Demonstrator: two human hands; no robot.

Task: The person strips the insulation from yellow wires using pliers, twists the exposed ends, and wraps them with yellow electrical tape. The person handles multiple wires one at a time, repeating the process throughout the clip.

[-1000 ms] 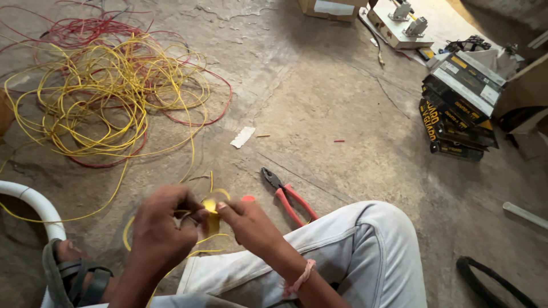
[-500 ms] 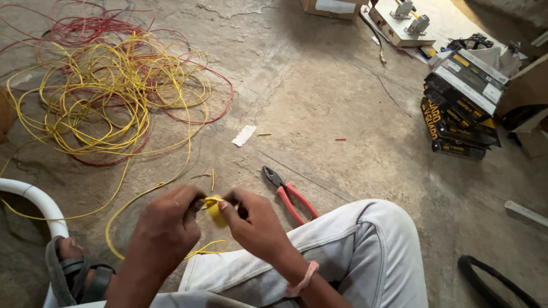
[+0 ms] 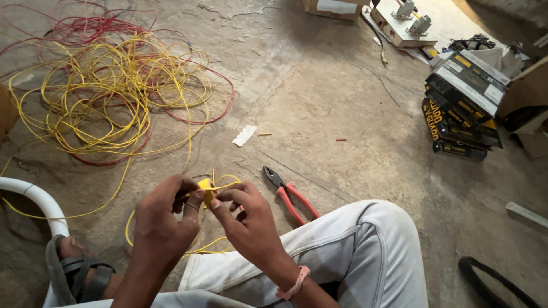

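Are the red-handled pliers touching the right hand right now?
Apart. The head view shows bare floor between the pliers and the right hand, whose fingers pinch the yellow wire.

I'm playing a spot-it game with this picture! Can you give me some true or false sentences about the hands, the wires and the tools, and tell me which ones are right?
1. Both hands, left and right, pinch a small yellow piece with yellow wire at it. True.
2. The pliers are in the right hand. False: they lie on the floor, beside that hand.
3. The pliers have blue handles. False: the handles are red.
4. A tangle of yellow and red wires lies on the floor at upper left. True.
5. A stack of dark boxes stands at the right. True.
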